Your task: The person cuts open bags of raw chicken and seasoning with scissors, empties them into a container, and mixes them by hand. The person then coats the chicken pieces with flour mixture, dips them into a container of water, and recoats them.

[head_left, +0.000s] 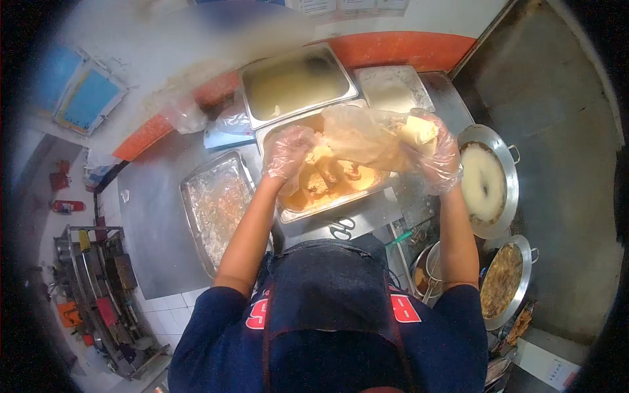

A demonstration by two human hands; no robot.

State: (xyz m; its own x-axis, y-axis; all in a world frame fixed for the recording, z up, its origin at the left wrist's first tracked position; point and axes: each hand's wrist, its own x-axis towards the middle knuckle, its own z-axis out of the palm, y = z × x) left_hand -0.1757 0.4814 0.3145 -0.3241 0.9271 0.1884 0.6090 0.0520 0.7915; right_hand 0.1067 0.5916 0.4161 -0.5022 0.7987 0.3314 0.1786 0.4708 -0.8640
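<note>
Both of my hands wear clear plastic gloves. My right hand (pixel 438 154) is closed round the end of a translucent plastic bag (pixel 367 137), with something pale yellow showing at its fingers. The bag stretches left above a metal tray of orange-brown flour (pixel 341 193), which has coated pieces and lumps in it. Over the left part of that tray, my left hand (pixel 290 154) has its fingers curled together near the bag's left end; what they hold, if anything, is too blurred to make out.
Behind is a deep tray of yellowish liquid (pixel 298 85), beside a pale tray (pixel 393 88). A flour-dusted tray (pixel 216 203) lies left. Two pans, one foamy (pixel 483 180), one browner (pixel 503 281), stand right. Scissors (pixel 343 228) and a strainer (pixel 434 262) are near my body.
</note>
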